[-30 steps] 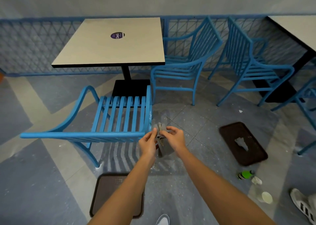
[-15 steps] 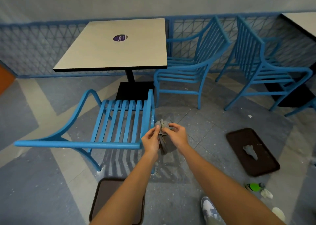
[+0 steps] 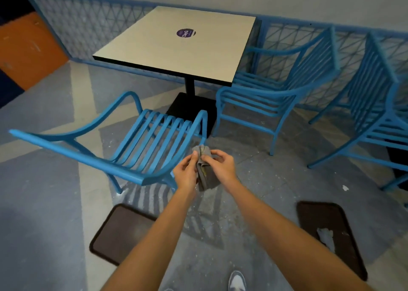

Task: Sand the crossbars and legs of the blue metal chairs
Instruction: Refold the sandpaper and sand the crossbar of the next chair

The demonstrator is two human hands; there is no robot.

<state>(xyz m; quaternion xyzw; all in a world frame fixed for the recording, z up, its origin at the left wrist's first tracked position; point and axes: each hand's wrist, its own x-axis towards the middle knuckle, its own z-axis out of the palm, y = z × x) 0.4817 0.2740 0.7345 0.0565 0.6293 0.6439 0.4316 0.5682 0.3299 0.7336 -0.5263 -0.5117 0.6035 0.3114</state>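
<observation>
Both of my hands meet in the middle of the view, closed on one folded grey sheet of sandpaper (image 3: 204, 172). My left hand (image 3: 186, 174) pinches its left edge between thumb and fingers, and my right hand (image 3: 221, 167) grips the top of it from the other side, fingers curled over the fold. The sheet hangs down between my palms, crumpled at the top, and it sits just beside the right armrest of the nearest blue chair (image 3: 141, 144) without clearly touching it; from this angle I cannot tell whether there is contact.

That chair stands with its curved back rail towards me and its slatted seat running away towards a square pale table (image 3: 176, 45) on a black pedestal, with a round purple sticker (image 3: 186, 33) on top. To the right, a second blue chair (image 3: 276, 94) is tucked against the table's side, and a third blue chair (image 3: 373, 105) stands further right, partly cut off by the frame. A blue mesh railing (image 3: 92, 23) runs behind them all.

On the speckled floor lie two dark brown trays: the left tray (image 3: 119, 233) under my left forearm, the right tray (image 3: 335, 228) carrying a torn grey scrap (image 3: 325, 237). A pale shoe (image 3: 237, 280) shows at the bottom edge
</observation>
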